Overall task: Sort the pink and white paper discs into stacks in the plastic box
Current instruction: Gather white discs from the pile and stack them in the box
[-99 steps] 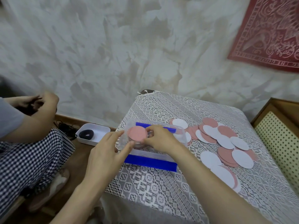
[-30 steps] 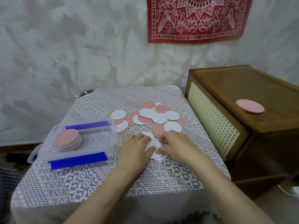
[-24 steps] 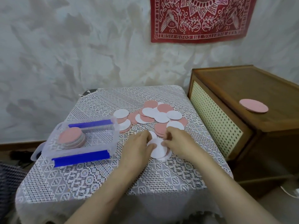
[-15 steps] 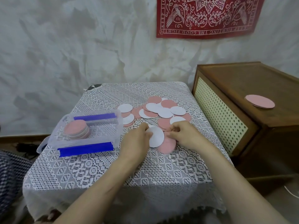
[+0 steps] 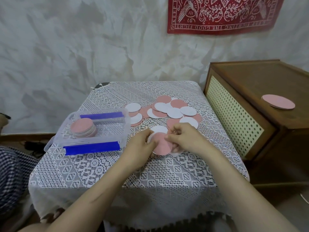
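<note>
Our left hand (image 5: 142,145) and right hand (image 5: 186,139) pinch one pink disc (image 5: 161,145). The plastic box (image 5: 93,141) sits at nine o'clock.

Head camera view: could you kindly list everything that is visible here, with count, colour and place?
plastic box: one, clear with blue clips, table's left side.
disc stack: one, pink on top, inside the box.
loose discs: many, pink and white, overlapping, far right of the table; exact count unclear.
held pink disc: one, pink, between the hands.
white disc: one, white, just behind the held one.
cabinet disc: one seen, pink, on the cabinet top.
wooden cabinet: one, brown with cream perforated front, right of the table.
lace tablecloth: one, white, covering the table.
wall hanging: one, red with white pattern, upper right wall.
checked fabric: one, dark and white, left edge.
left hand: holds the pink disc's left edge.
right hand: pinches its right edge.
</note>
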The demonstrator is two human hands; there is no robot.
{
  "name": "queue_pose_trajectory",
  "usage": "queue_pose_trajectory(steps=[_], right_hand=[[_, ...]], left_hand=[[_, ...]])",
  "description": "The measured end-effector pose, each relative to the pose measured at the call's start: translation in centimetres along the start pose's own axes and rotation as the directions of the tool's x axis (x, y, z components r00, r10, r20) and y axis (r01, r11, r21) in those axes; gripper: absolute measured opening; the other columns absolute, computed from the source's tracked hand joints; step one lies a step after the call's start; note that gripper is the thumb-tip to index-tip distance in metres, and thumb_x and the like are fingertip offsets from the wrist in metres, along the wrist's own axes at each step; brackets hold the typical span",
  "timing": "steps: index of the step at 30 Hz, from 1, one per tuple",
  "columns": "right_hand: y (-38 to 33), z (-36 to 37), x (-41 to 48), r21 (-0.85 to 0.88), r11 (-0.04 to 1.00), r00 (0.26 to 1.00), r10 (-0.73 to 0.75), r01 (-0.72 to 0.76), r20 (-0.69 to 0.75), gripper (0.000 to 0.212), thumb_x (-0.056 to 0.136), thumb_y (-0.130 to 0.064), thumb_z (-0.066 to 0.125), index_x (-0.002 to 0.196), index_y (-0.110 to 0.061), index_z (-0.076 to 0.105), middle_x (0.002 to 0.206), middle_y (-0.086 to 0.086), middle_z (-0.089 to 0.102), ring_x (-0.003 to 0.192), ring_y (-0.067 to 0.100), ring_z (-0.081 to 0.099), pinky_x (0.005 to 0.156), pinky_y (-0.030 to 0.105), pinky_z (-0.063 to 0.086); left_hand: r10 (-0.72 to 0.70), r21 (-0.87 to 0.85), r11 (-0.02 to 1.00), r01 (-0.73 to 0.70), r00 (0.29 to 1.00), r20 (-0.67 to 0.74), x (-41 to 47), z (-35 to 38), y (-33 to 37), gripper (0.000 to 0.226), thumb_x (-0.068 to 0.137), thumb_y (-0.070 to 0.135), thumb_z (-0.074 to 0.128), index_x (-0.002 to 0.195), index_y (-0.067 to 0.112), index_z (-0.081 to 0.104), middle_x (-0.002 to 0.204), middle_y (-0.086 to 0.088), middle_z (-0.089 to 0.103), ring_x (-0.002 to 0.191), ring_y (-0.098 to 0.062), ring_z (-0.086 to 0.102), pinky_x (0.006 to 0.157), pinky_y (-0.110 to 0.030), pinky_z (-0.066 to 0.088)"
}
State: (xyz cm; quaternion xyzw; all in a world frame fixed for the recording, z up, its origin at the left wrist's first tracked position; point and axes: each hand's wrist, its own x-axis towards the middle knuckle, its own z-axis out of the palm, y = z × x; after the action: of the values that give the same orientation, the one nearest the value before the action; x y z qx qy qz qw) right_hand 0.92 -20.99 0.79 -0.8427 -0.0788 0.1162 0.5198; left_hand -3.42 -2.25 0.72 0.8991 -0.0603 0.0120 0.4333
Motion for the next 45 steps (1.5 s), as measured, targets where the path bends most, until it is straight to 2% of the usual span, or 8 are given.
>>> queue_pose_trajectory(steps=[6, 12, 19, 23, 28, 34, 39, 45], right_hand=[[-0.3, 0.5, 1.6, -0.422, 0.907, 0.979, -0.085, -0.002, -0.186, 0.014, 0.091, -0.04, 0.07, 0.098, -0.028, 0.069, 0.089, -0.013, 0.063, 0.087, 0.015, 0.059, 0.069, 0.028, 0.042], [-0.9, 1.1, 2.9, -0.608, 0.794, 0.994, -0.061, -0.003, -0.086, 0.038, 0.081, -0.05, 0.072, 0.104, -0.021, 0.066, 0.099, -0.003, 0.067, 0.092, 0.022, 0.062, 0.081, 0.037, 0.053], [-0.7, 0.8, 4.9, -0.442, 0.897, 0.997, -0.002, -0.033, -0.08, 0.026, 0.086, -0.027, 0.074, 0.103, -0.023, 0.055, 0.098, -0.005, 0.062, 0.093, 0.019, 0.061, 0.077, 0.035, 0.047], [-0.6, -0.8, 4.6, -0.078, 0.997, 0.996, 0.007, -0.014, -0.093, 0.013, 0.096, -0.017, 0.067, 0.085, -0.016, 0.059, 0.071, -0.003, 0.056, 0.058, 0.01, 0.047, 0.054, 0.024, 0.036], [-0.9, -2.6, 2.0, 0.171, 0.985, 0.999, 0.013, -0.021, 0.05, 0.006, 0.095, -0.008, 0.068, 0.089, -0.01, 0.067, 0.069, 0.004, 0.063, 0.054, 0.01, 0.054, 0.05, 0.02, 0.044], [0.0, 0.1, 0.3, -0.002, 1.0, 0.999, -0.018, 0.018, 0.027, 0.013, 0.09, -0.019, 0.076, 0.1, -0.02, 0.068, 0.069, 0.004, 0.065, 0.054, 0.014, 0.062, 0.049, 0.025, 0.049], [-0.1, 0.2, 0.1, 0.021, 0.996, 0.994, -0.084, 0.086, -0.076, 0.014, 0.088, -0.025, 0.077, 0.084, -0.024, 0.064, 0.077, 0.0, 0.063, 0.056, 0.014, 0.062, 0.053, 0.032, 0.053], [0.1, 0.3, 0.6, -0.267, 0.943, 0.959, -0.244, 0.2, -0.146, 0.006, 0.093, -0.027, 0.069, 0.097, -0.029, 0.068, 0.085, -0.013, 0.068, 0.074, 0.007, 0.065, 0.077, 0.041, 0.059]], left_hand=[[-0.049, 0.088, 0.995, 0.055, 0.997, -0.065, -0.7, -0.5, -0.8, 0.017, 0.102, 0.025, 0.047, 0.11, 0.018, 0.06, 0.073, 0.003, 0.061, 0.068, -0.014, 0.06, 0.063, -0.032, 0.045], [-0.043, 0.093, 0.994, 0.052, 0.995, -0.091, -1.8, -0.8, -2.0, 0.016, 0.101, 0.027, 0.046, 0.109, 0.026, 0.06, 0.093, 0.008, 0.066, 0.084, -0.009, 0.061, 0.078, -0.038, 0.053], [-0.039, 0.065, 0.997, 0.045, 0.995, -0.095, -1.2, -0.6, -2.6, 0.018, 0.101, 0.028, 0.046, 0.112, 0.028, 0.061, 0.086, 0.009, 0.065, 0.077, -0.011, 0.06, 0.067, -0.033, 0.047], [-0.032, 0.084, 0.996, 0.042, 0.992, -0.118, -0.8, -0.5, -2.7, 0.017, 0.102, 0.03, 0.044, 0.108, 0.027, 0.06, 0.086, 0.007, 0.066, 0.079, -0.014, 0.062, 0.068, -0.034, 0.049], [-0.038, 0.012, 0.999, 0.04, 0.991, -0.127, -0.5, -0.1, -2.7, 0.016, 0.104, 0.029, 0.042, 0.109, 0.029, 0.057, 0.073, 0.009, 0.059, 0.071, -0.012, 0.058, 0.057, -0.031, 0.038], [0.048, -0.147, 0.987, -0.059, 0.996, -0.076, -0.3, 0.6, -0.9, 0.021, 0.106, 0.026, 0.041, 0.117, 0.023, 0.057, 0.082, 0.012, 0.058, 0.067, 0.003, 0.059, 0.056, -0.011, 0.041], [0.143, 0.041, 0.989, -0.14, 0.983, -0.115, 0.5, 0.5, -1.3, 0.02, 0.102, 0.028, 0.048, 0.121, 0.03, 0.055, 0.094, 0.01, 0.068, 0.083, -0.01, 0.063, 0.074, -0.038, 0.052], [0.169, 0.132, 0.98, -0.146, 0.969, -0.182, 1.2, 0.8, -1.1, 0.019, 0.103, 0.025, 0.045, 0.119, 0.026, 0.056, 0.096, 0.011, 0.065, 0.085, -0.011, 0.059, 0.069, -0.031, 0.042]])
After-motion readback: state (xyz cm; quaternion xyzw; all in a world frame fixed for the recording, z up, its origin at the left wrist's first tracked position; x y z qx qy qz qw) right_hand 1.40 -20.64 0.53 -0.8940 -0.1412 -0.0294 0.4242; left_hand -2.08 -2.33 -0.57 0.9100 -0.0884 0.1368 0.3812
